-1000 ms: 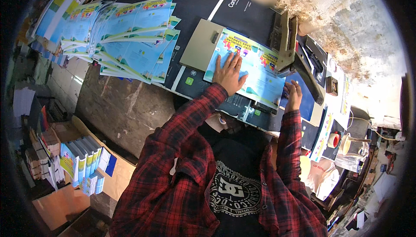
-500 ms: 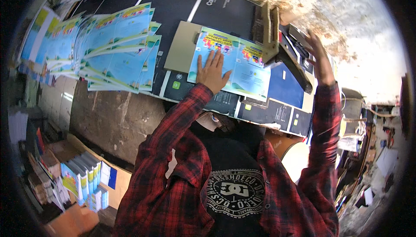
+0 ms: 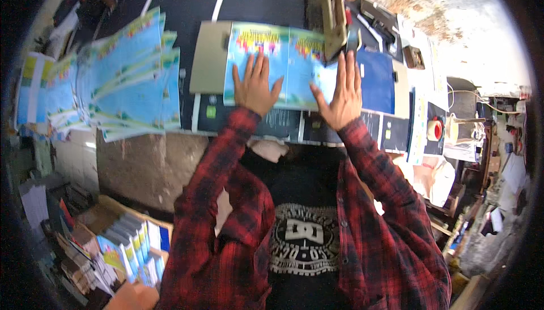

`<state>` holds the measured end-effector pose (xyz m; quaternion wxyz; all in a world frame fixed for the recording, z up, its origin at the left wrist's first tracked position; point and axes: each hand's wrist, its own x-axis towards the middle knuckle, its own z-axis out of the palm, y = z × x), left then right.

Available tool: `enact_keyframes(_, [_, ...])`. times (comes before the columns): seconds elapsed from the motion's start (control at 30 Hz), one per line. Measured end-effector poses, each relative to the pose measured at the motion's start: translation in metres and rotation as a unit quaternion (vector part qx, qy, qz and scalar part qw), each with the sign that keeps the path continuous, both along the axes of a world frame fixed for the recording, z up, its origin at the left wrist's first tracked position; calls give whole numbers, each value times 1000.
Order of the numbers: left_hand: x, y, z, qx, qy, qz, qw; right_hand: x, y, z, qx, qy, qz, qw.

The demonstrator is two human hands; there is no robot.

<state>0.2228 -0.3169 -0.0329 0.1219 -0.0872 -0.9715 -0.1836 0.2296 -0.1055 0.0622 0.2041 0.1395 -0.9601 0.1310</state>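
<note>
A blue printed cover sheet with a colourful picture band lies flat on the dark worktable. My left hand rests flat on its left half, fingers spread. Across the sheet's right end lies my right hand, open, with its fingers pointing away and the thumb apart. A grey-beige board shows past the sheet's left edge. Beyond my right fingertips stands a tan, long-bodied device, its lower part overlapping the sheet's far right corner. What lies under the sheet is mostly hidden.
Fanned printed sheets cover the table's left part. A dark blue panel lies right of my right hand, with a roll of tape farther right. Bound books stand in a box at the lower left.
My right hand has come down from the raised device at the right onto the sheet's right end. The dark angled bar no longer reaches over the blue panel. My left hand stays on the sheet.
</note>
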Motion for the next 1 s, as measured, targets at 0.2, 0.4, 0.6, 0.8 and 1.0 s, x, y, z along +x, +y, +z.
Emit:
enact_keyframes(0.2, [-19,-16,-4,-22,5,39,999,-48,43,89,-151,-214,116,958])
enact_keyframes(0.4, [-20,-44,-3,-9,-26,184,983,-104,104,70,-464,-344,-59,814])
enact_keyframes(0.6, [-40,-65,10,176,-111,232,950,-40,115,-107,-297,-273,-125,906])
enact_keyframes(0.8, [-32,-89,17,483,-103,176,852,21,77,-86,-538,-208,-6,817])
enact_keyframes(1.0, [-20,-267,129,471,-60,219,852,72,97,-11,-512,-274,-14,814])
